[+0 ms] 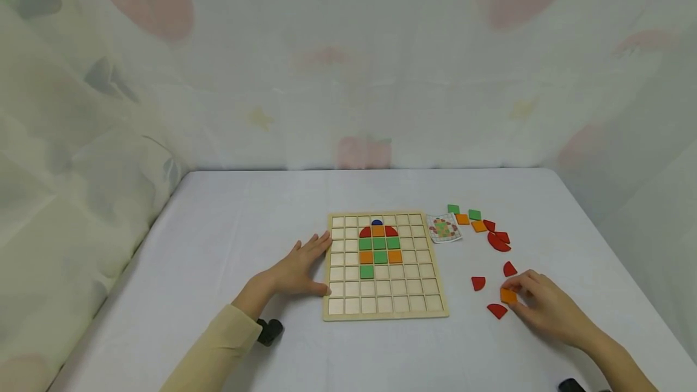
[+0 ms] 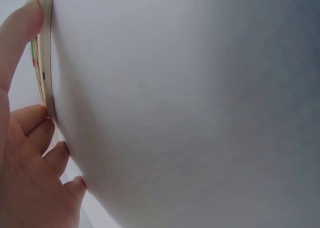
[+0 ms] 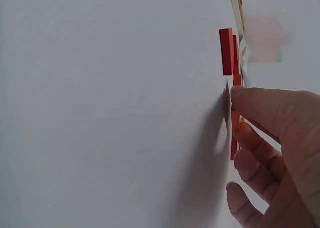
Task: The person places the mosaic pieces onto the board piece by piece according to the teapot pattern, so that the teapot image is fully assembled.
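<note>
And there it was, the right hand (image 1: 536, 306) out on the cloth (image 1: 245, 210) to the right of the board, thumb and fingertips pinching an orange square (image 1: 509, 296), with a red wedge (image 1: 497, 311) just beside it! Whether the square was clear of the cloth could not be told. Across the way, the left hand (image 1: 299, 266) was spread wide, thumb and fingertips touching the left edge of the wooden board (image 1: 399, 287), very much the steadying hand. The step, by the look of it, was picking up a piece for the part-filled pattern (image 1: 379, 244), where a lone green square (image 1: 367, 271) made up the lowest filled row. The next move seemed to call for a lift, a carry leftward and a straight, level drop into a cell. But which one? The picture card (image 1: 443, 228), just beside the board's upper right side, was too small to read for certain.
</note>
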Motion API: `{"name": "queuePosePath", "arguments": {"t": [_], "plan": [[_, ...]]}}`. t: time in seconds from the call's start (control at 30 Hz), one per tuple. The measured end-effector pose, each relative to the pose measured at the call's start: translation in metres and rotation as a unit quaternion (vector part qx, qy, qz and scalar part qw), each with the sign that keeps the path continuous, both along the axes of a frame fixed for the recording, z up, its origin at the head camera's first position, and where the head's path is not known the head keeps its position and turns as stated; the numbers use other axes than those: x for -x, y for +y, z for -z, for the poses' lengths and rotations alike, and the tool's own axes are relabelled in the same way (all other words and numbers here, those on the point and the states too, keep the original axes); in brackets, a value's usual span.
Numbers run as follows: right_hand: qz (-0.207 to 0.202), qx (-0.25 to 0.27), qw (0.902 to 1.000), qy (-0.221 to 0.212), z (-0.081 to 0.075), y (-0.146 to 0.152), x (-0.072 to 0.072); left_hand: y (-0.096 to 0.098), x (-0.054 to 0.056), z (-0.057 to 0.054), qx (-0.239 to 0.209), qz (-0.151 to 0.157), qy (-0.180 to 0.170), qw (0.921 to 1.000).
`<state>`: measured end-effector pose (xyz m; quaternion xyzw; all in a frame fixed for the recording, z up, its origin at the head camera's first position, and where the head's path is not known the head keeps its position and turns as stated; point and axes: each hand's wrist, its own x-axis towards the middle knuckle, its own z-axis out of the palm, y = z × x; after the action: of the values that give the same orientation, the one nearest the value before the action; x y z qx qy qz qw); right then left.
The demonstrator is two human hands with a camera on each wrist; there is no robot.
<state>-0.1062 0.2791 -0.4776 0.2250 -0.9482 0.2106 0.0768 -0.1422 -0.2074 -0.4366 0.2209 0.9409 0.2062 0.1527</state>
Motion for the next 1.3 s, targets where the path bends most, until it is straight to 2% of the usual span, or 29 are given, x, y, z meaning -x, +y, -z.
{"name": "queuePosePath", "arguments": {"t": [0.13, 0.4, 0.7, 0.9, 1.03, 1.3], "plan": [[0.003, 0.004, 1.0, 0.002, -0.004, -0.006, 0.004, 0.0, 0.0, 0.0, 0.001, -0.001, 0.0, 1.0], [-0.003, 0.025, 0.999, -0.037, -0.017, -0.032, 0.014, 0.0, 0.0, -0.002, 0.002, -0.001, 0.0, 1.0], [-0.048, 0.057, 0.9957, -0.054, -0.019, -0.07, 0.024, 0.001, -0.001, -0.004, 0.002, -0.001, -0.002, 1.0], [-0.082, 0.066, 0.9939, -0.034, -0.02, -0.092, 0.029, 0.0, 0.0, -0.002, 0.004, 0.002, 0.002, 1.0], [-0.095, 0.068, 0.9927, -0.03, -0.02, -0.109, 0.032, 0.0, 0.0, -0.002, 0.005, 0.002, 0.002, 1.0], [-0.118, 0.088, 0.988, -0.048, -0.024, -0.141, 0.037, 0.001, 0.0, -0.002, 0.005, 0.001, 0.001, 1.0]]}}
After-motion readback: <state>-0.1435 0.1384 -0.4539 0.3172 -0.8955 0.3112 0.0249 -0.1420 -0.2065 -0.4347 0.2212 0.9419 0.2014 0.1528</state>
